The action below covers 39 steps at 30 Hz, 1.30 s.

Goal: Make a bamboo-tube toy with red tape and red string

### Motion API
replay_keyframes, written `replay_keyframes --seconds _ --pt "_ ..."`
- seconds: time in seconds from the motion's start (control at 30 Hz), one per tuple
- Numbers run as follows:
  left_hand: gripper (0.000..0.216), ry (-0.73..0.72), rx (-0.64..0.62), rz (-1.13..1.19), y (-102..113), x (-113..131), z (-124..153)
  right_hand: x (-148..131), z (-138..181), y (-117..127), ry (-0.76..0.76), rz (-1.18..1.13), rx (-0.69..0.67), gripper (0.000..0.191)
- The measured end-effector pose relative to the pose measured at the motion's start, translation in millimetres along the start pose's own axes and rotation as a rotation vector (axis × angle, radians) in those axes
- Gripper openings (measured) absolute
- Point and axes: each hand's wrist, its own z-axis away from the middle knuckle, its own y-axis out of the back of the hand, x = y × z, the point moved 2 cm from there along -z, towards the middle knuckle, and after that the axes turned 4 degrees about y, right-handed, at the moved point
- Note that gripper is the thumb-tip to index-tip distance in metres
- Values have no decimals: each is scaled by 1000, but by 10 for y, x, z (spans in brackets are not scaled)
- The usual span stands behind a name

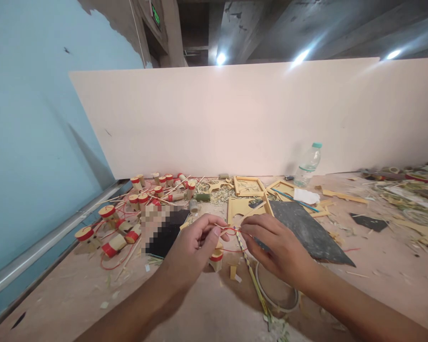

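Observation:
My left hand (196, 240) is closed in a pinch, thumb against fingers, at a loop of red string (231, 232). A thin light stick seems to lie by those fingertips; which hand bears it I cannot tell. To the right, my right hand (276, 240) pinches the other side of the loop. A strand of the string hangs down between the hands. Just below them, a short bamboo piece with a red band (216, 261) stands on the table, partly behind my left hand. A braided cord (251, 273) runs down toward the table's front, beside a pale ring (293, 304).
Several red-banded bamboo pieces (114, 245) lie and stand at left among sticks and red strings. Yellow wooden frames (248, 185) and a dark sheet (303, 232) lie beyond my hands. A plastic bottle (308, 166) stands before the white board (214, 118). Shavings litter the table.

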Motion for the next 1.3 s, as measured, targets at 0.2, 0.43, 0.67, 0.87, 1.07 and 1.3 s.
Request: replay_keyframes --seconds 0.2,0.43,0.67,0.87,1.07,1.3 --pt "28 -2 7 -12 37 -8 -22 0 4 4 2 6 -3 20" --pt "33 -1 -7 0 38 6 -13 -1 7 0 16 17 6 19" --pt "28 -7 35 3 30 49 -39 -1 15 -1 21 18 -2 20" --pt "24 22 57 70 71 59 -64 5 22 -1 10 16 -2 20" --pt "32 82 59 155 85 85 -63 8 -4 10 14 19 7 18" --pt "37 122 35 228 80 129 -78 61 9 -12 4 33 13 20"
